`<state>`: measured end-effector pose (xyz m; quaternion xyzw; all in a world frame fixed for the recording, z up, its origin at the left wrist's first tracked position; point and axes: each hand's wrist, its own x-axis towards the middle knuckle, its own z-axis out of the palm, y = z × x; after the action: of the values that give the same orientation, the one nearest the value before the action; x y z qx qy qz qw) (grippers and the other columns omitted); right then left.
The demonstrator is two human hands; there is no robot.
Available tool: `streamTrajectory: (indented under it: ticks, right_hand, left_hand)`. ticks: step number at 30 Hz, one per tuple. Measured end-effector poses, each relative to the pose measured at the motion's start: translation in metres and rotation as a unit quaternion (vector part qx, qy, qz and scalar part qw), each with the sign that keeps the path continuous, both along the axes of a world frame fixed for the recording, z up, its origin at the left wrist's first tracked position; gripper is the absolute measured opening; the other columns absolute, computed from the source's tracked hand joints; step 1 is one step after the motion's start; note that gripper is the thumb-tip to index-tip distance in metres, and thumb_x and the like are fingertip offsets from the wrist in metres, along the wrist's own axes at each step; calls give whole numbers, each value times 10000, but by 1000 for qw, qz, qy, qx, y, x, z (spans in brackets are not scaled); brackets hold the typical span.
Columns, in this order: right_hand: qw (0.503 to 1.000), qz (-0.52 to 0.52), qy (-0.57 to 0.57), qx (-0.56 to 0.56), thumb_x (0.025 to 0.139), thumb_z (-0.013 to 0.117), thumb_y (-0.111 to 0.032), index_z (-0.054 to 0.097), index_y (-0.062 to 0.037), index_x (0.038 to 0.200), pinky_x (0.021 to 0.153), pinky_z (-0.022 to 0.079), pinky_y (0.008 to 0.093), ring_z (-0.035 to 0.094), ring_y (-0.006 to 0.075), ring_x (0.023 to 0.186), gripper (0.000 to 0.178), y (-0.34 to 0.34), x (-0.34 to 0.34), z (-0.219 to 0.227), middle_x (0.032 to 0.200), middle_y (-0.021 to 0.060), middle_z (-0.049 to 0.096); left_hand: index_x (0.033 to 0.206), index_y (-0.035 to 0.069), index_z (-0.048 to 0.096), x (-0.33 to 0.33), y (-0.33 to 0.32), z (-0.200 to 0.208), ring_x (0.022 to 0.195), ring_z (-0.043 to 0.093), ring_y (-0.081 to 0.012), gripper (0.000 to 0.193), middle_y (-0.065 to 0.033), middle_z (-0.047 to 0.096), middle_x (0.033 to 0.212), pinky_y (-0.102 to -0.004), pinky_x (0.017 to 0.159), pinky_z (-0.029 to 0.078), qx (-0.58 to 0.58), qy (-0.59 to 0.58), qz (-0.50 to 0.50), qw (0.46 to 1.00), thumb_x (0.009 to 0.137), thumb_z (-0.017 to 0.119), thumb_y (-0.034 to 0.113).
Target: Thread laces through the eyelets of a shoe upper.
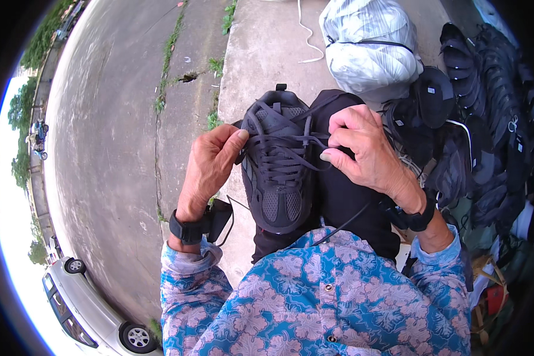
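Note:
A dark grey sneaker [282,204] rests on my lap, its toe pointing toward me and its heel loop away. Flat dark shoelaces [282,161] criss-cross over the tongue. On the shoe's left edge, my left hand [213,157] is closed, thumb and fingers pinching a lace near the collar. To the right of the shoe, my right hand [365,145] pinches a lace strand drawn out from the upper eyelets. Another loose strand loops beneath that hand.
At the right lies a large heap of dark shoe parts [480,101]. Beyond my knees sits a tied white plastic bag [371,47], with a white cord [307,35] on the concrete beside it. A silver car [92,308] stands at the far left.

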<state>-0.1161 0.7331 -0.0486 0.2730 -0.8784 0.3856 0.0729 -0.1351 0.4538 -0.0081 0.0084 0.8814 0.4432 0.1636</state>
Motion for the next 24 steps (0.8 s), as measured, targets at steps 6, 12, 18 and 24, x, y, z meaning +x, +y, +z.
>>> streamTrajectory:
  ticks: [6,12,18,24]
  right_hand:
    - [1000,-1,12,17,704,756,-183,590,-67,703,851,343,392,489,229,941,203,1,4,1,928,39,527]
    - [999,1,25,28,703,753,-180,584,-68,700,859,344,396,488,240,949,203,-2,6,3,938,44,528]
    - [1000,0,-3,24,739,726,-151,608,-75,883,900,360,408,499,261,1000,202,3,10,2,981,59,540]
    - [995,-46,-46,-78,792,676,-118,589,-37,1078,855,439,362,561,254,933,310,9,11,-2,1011,108,555]
  left_hand:
    - [722,-5,607,31,0,-1,570,437,-56,302,23,508,593,-233,515,357,59,44,118,990,919,585,223]
    - [823,-15,630,37,3,-14,628,483,-69,298,14,554,666,-231,567,398,65,28,154,986,930,584,259]
    - [1099,-30,594,17,9,-20,789,593,-182,502,-130,634,925,-305,723,492,-7,90,131,987,895,626,428]
    - [1283,-67,479,-1,33,-25,1056,583,-289,848,-245,573,1167,-364,896,474,-85,25,84,993,783,684,587]
